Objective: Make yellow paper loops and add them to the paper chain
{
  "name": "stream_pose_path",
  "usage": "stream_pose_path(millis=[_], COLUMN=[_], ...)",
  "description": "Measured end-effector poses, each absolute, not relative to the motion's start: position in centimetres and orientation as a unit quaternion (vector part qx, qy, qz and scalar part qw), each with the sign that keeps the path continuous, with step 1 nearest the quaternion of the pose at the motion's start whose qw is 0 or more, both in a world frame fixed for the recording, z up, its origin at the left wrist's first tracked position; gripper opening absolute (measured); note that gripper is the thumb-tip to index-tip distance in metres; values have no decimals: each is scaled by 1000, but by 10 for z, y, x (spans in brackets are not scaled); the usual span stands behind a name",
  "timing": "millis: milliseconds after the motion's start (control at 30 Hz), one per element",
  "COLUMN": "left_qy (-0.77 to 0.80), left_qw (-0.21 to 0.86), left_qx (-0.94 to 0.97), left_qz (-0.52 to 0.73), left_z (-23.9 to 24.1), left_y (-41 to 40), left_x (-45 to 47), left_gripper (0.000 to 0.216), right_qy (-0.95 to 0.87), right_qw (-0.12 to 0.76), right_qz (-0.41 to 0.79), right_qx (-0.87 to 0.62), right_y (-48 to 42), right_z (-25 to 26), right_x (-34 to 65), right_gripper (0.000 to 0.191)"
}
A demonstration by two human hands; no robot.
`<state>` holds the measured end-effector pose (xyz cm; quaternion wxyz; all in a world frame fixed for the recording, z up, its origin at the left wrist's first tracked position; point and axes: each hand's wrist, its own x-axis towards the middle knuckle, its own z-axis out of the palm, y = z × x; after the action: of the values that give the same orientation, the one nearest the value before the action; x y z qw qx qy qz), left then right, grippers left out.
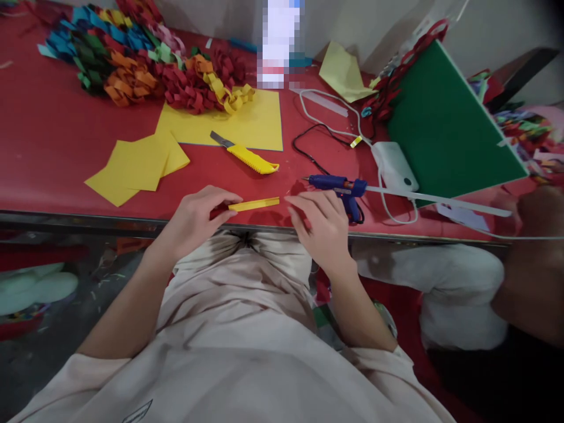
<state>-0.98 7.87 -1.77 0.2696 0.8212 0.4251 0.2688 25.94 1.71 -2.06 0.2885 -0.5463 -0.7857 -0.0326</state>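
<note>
Near the table's front edge, my left hand [200, 214] pinches one end of a folded yellow paper strip [255, 204] between thumb and fingers. The strip points right, toward my right hand [324, 226]. That hand's thumb and fingers are apart, just short of the strip's free end. Behind my right hand lies a blue glue gun [337, 185] with a long pale glue stick [440, 201] sticking out of its back. A yellow utility knife [251, 157], blade out, rests beyond the strip.
Yellow paper squares [141, 164] lie at left, and a larger yellow sheet [259, 120] sits under colourful paper chains [189, 82]. A white power adapter [394, 164] with cables and a leaning green board [453, 126] stand at right. Another person's knee [467, 270] is beside me.
</note>
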Motion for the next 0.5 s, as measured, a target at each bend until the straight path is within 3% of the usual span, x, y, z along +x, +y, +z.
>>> stream_pose_path(millis=[167,500], left_qy=[418,386], left_qw=[268,218], left_qx=[822,839], left_qz=[279,316], left_z=[-21,-28], left_y=[80,73], left_x=[-10,-8], left_gripper=[22,24], right_qy=[-832,-834], right_qw=[217,267], right_qz=[-22,-6], right_qx=[-510,-483], right_y=[59,51], right_z=[-15,-31], right_x=[248,252], right_gripper=[23,18])
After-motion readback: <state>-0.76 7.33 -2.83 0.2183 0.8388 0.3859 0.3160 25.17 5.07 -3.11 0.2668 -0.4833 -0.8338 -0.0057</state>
